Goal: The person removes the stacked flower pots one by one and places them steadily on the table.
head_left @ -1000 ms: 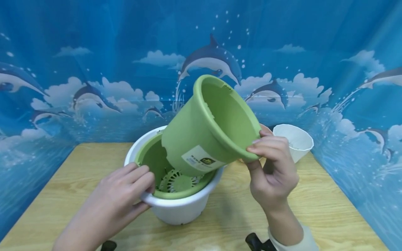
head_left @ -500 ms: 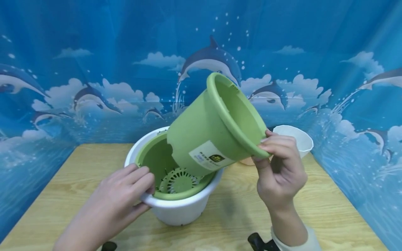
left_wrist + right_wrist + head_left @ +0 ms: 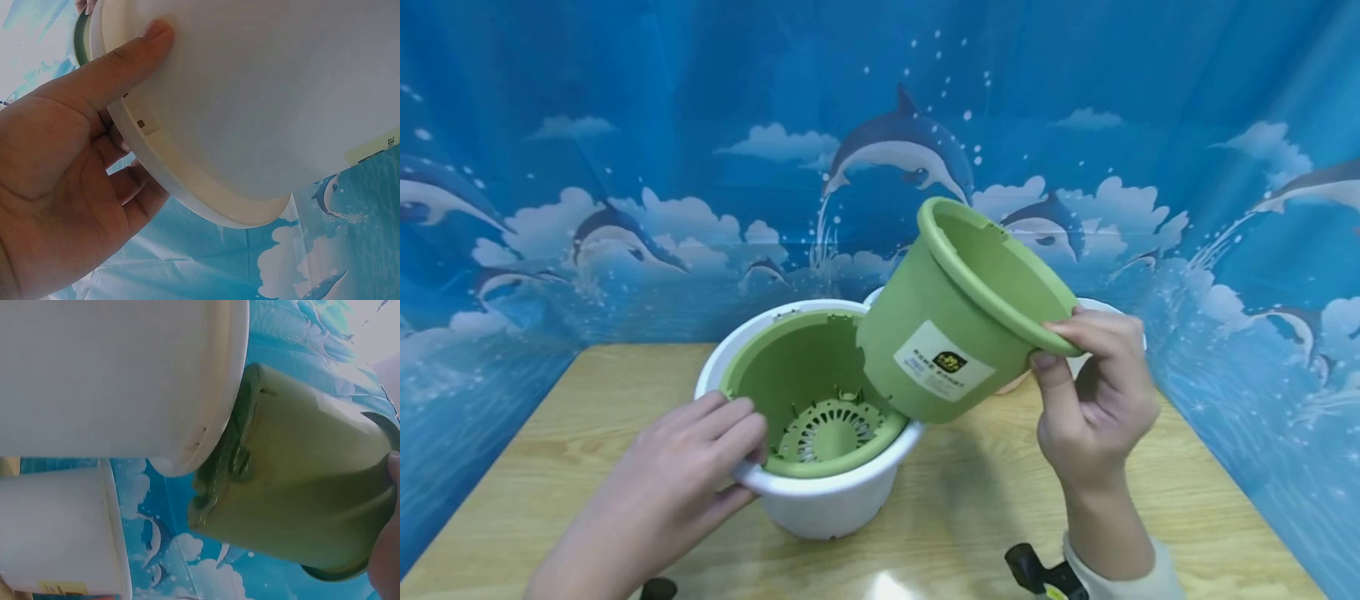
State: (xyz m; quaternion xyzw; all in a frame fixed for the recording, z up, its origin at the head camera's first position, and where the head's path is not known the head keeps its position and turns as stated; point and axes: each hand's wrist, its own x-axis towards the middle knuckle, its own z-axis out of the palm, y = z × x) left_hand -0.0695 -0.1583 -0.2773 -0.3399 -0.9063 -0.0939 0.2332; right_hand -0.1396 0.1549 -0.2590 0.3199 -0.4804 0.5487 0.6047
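My left hand (image 3: 685,467) grips the near-left rim of a large white flowerpot (image 3: 827,508). Its thumb (image 3: 137,65) lies against the outer wall and the fingers reach over the rim. Nested in that pot is a green flowerpot (image 3: 790,358), with a slotted round base showing at the bottom. To the right, my right hand (image 3: 1097,400) pinches the rim of a smaller green flowerpot (image 3: 910,308), tilted with its mouth up and right. A white label (image 3: 925,358) faces me on its side. Its notched bottom edge overlaps the white pot's right rim in the head view.
Behind the held pot, a white pot (image 3: 1101,306) and an orange-pink piece (image 3: 1015,383) are mostly hidden on the wooden table (image 3: 550,433). In the right wrist view a labelled white pot (image 3: 56,525) stands near the large one. A dolphin-print curtain (image 3: 700,108) surrounds the table.
My right hand has moved right and slightly down with the smaller green flowerpot, drawing it out from over the nested pot. My left hand keeps its grip on the white flowerpot's rim.
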